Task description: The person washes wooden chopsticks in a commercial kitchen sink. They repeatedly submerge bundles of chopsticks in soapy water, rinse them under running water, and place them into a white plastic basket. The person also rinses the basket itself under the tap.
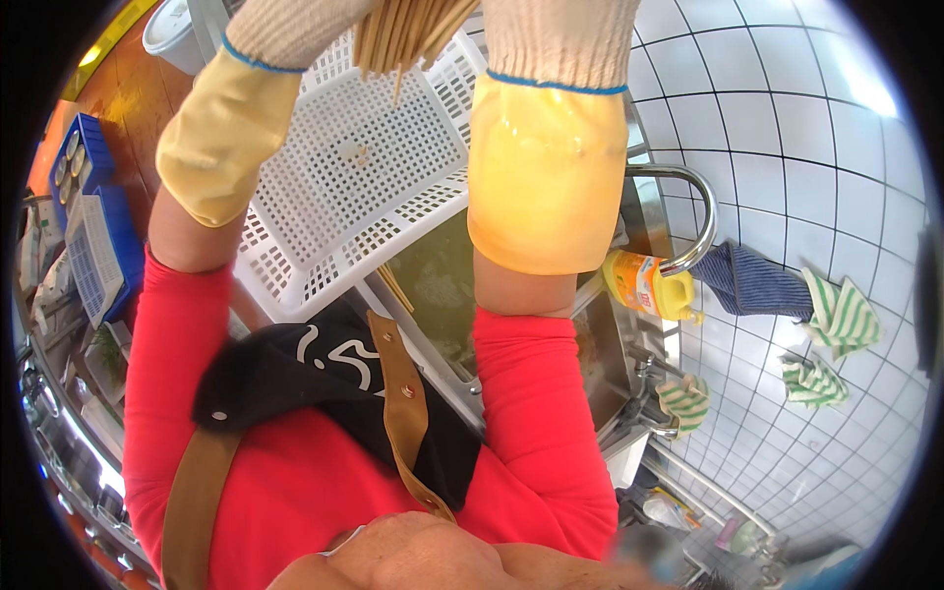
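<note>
Both my hands reach to the top edge of the view, where the fingers are cut off. Knitted white gloves with blue hems cover them over yellow rubber gloves; the cuff of my left hand (295, 33) is at upper left, that of my right hand (557, 44) further right. Between the two wrists a bundle of thin wooden sticks (409, 33) hangs down, one stick poking lower than the others. Which hand grips it is out of sight. Below the bundle is a white perforated plastic basket (354, 199), with a few small bits on its floor.
A sink basin (428, 273) of cloudy water lies under the basket's edge, with several sticks (394, 287) at its side. To the right are a curved metal faucet (708, 214), a yellow detergent bottle (641, 284) and cloths (752, 280) by the tiled wall. Blue crates (122, 236) stand left.
</note>
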